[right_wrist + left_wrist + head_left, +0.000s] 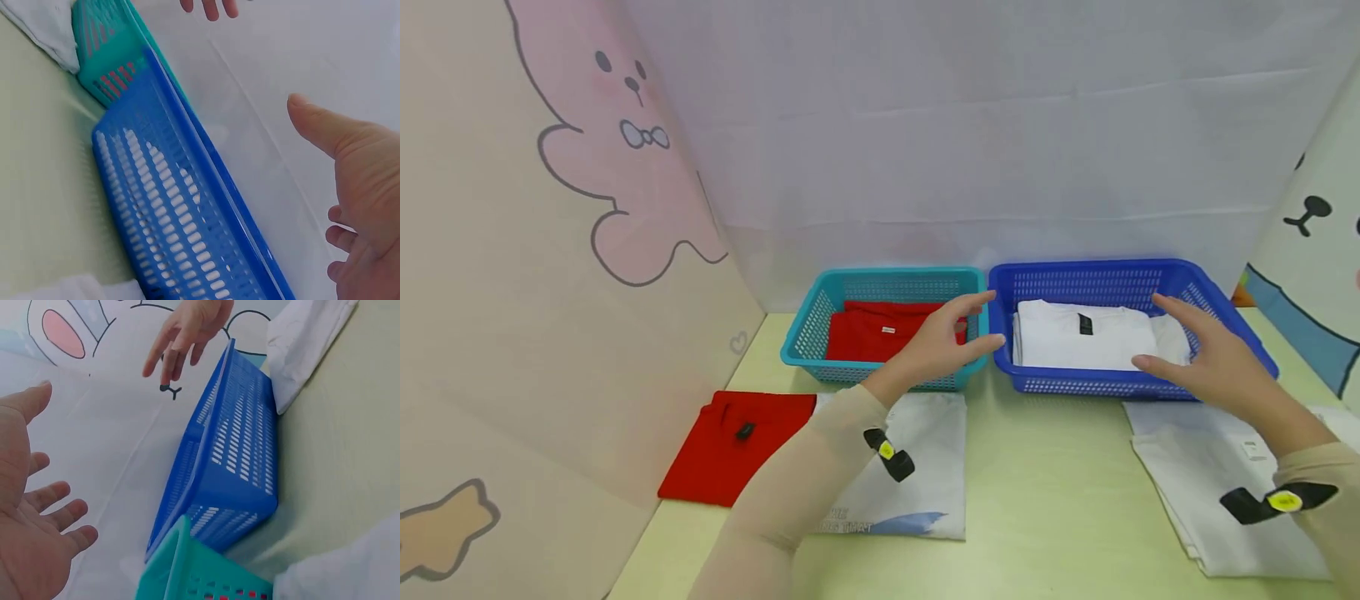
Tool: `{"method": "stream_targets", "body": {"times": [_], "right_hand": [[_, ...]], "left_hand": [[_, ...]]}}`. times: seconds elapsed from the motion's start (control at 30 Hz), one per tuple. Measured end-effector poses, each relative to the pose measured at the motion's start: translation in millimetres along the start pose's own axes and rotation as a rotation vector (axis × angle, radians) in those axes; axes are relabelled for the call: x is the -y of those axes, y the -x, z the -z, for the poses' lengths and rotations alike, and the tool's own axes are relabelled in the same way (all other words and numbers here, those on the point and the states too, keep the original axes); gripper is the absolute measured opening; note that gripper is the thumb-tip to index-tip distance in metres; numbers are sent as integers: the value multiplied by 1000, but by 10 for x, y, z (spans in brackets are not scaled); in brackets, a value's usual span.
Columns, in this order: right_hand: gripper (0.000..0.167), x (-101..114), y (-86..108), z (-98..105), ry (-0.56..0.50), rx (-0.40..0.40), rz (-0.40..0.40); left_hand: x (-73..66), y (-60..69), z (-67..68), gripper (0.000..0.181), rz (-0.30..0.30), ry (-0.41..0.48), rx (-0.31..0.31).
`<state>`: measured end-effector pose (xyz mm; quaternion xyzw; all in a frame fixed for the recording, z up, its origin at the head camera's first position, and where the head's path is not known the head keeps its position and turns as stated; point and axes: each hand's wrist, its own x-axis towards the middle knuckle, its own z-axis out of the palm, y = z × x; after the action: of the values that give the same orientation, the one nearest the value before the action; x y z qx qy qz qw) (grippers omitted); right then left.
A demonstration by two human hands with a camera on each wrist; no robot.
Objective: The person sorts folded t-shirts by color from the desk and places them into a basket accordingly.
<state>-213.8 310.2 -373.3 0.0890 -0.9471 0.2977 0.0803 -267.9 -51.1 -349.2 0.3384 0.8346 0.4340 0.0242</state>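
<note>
White shirt: lies inside blue basket, long axis seemingly along its length; nearer right hand over its right side than left hand by its left; both unclasped, holding nothing.

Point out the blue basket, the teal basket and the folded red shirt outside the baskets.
Blue basket (1090,387): head view, on its front wall.
Teal basket (891,287): head view, on its inner back wall.
Folded red shirt (722,457): head view, on its upper fabric.
</note>
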Motion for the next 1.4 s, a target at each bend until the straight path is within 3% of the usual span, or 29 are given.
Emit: {"method": "stream_targets", "body": {"times": [0.2, 0.37, 0.5, 0.63, 0.7, 0.87, 0.97, 1.17, 1.4], "right_hand": [[89, 248, 332, -204, -115, -43, 182], [77, 515, 518, -484, -136, -33, 338], [69, 732, 581, -770, -169, 18, 400], [63, 910, 582, -1115, -197, 96, 396], [64, 996, 570, -1286, -183, 128, 383], [71, 1233, 497, -1648, -119, 208, 384], [77, 1375, 437, -1836, -54, 251, 405], [91, 1578, 343, -2162, 143, 359, 413], [98, 1656, 339, -2335, 256, 479, 397]], "left_hand": [[193, 600, 267, 70, -43, -94, 18], [410, 1131, 381, 70, -23, -185, 49], [631, 1522, 454, 71, 57, -311, 67], [868, 1834, 541, 75, 203, -485, 82], [962, 1949, 579, 78, 248, -566, 94], [1109, 2119, 614, 85, 266, -680, 136], [1163, 2161, 589, 91, 264, -734, 198], [1201, 2156, 514, 105, 271, -808, 346], [1244, 2102, 470, 113, 327, -840, 397]]}}
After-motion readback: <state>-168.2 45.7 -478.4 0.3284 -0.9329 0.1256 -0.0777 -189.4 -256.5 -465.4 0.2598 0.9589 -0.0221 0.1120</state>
